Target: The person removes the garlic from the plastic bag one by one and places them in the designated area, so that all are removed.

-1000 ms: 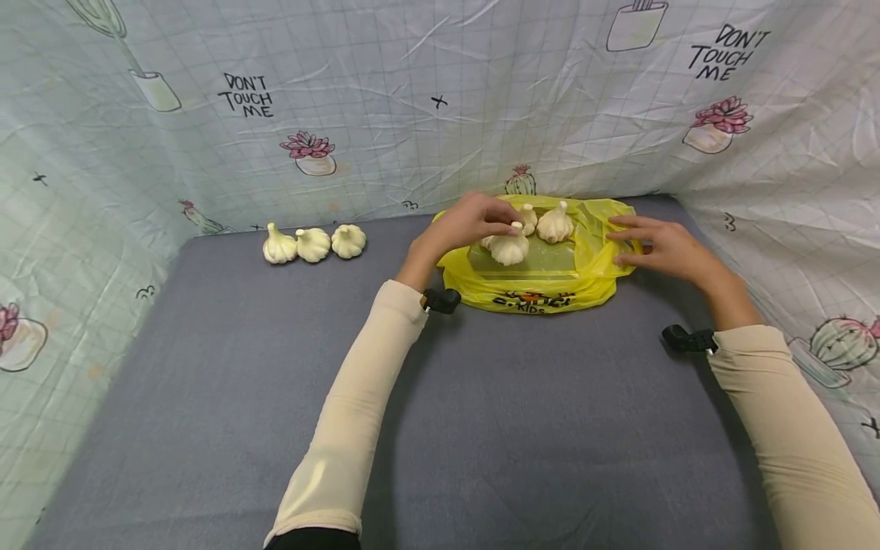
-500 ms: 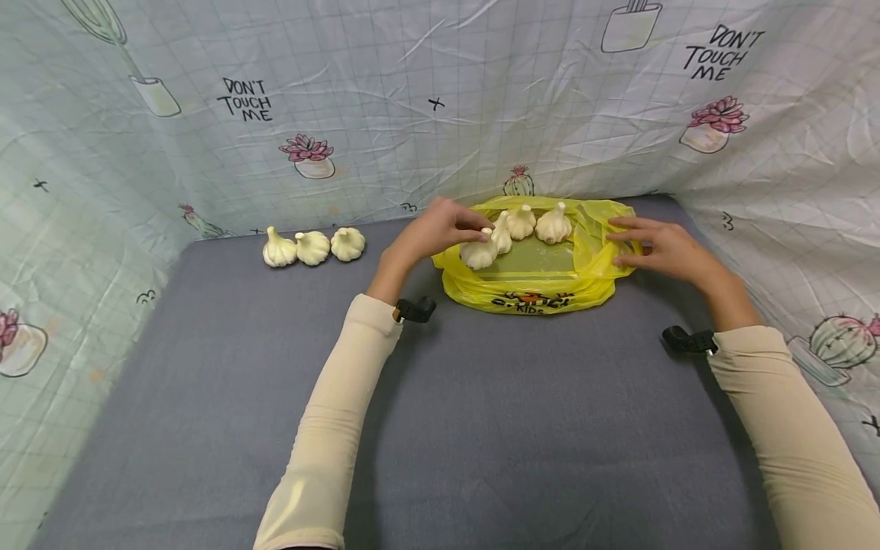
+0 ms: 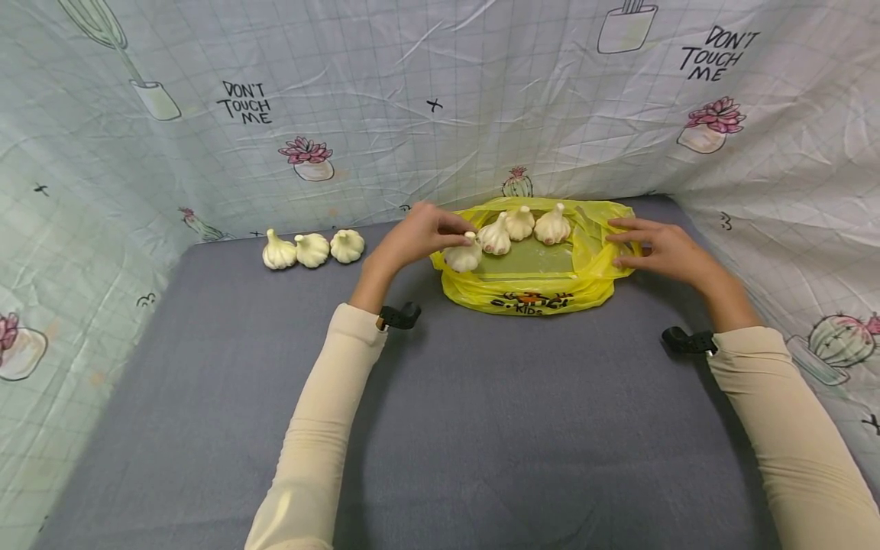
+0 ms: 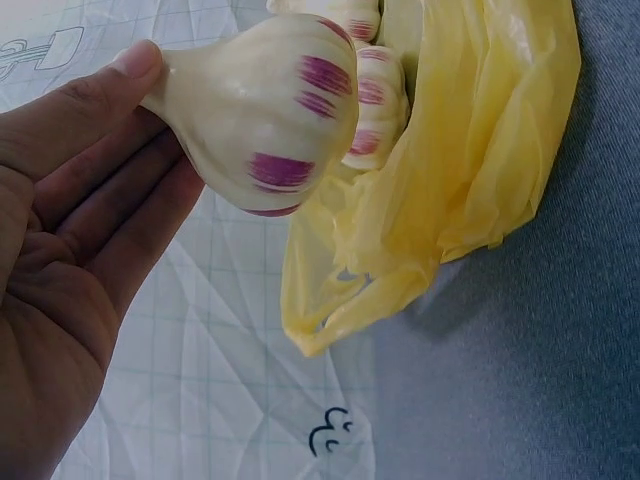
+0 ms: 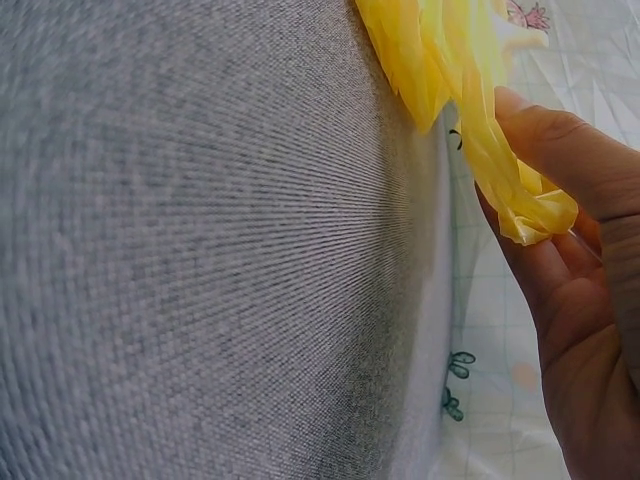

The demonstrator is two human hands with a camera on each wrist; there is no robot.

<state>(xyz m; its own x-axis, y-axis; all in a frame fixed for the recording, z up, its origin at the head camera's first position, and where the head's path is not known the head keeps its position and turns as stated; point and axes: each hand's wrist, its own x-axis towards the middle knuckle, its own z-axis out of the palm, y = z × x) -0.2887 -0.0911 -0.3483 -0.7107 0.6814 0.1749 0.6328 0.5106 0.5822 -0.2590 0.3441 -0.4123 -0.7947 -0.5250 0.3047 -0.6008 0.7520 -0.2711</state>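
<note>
My left hand (image 3: 415,237) pinches a garlic bulb (image 3: 464,256) by its stem, over the left rim of a yellow plastic bag (image 3: 529,298). In the left wrist view the held bulb is cream with purple streaks, thumb on the stem. Inside the bag, on a flat greenish bottom, sit three more garlic bulbs (image 3: 495,235) in a row along the back left. My right hand (image 3: 667,248) holds the bag's right edge; in the right wrist view its thumb presses the crumpled plastic (image 5: 490,150) with fingers behind it.
Three garlic bulbs (image 3: 312,250) stand in a row at the table's far left. Grey cloth covers the table (image 3: 522,428). A printed curtain (image 3: 385,99) hangs right behind the bag and along both sides.
My left hand has moved left with the pinched garlic bulb, from over the bag's middle to its left rim, uncovering the other bulbs. My right hand has stayed on the bag's edge.
</note>
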